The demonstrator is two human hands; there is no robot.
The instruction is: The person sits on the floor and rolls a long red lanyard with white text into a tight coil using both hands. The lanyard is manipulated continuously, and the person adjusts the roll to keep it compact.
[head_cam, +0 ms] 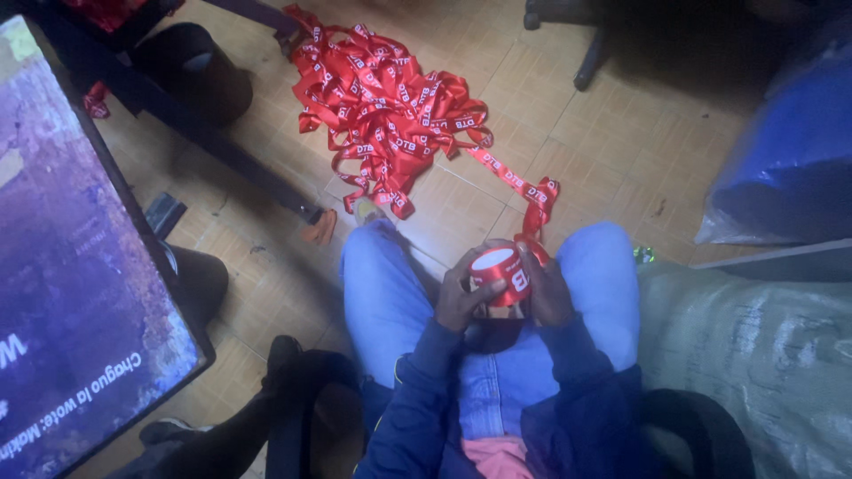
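A tight roll of red ribbon (501,270) with white print sits between both hands over my lap. My left hand (463,297) grips its left side, fingers curled over the top. My right hand (546,293) holds the right side. From the roll a loose strand (532,200) runs up across the floor to a big tangled heap of the same red ribbon (386,106). My knees in blue jeans (382,293) flank the roll.
A dark table with a purple printed sheet (71,266) stands at the left, its metal leg (222,151) crossing the tiled floor. A grey woven sack (754,346) and a blue bag (790,151) lie at the right. A chair base (586,53) stands at the top.
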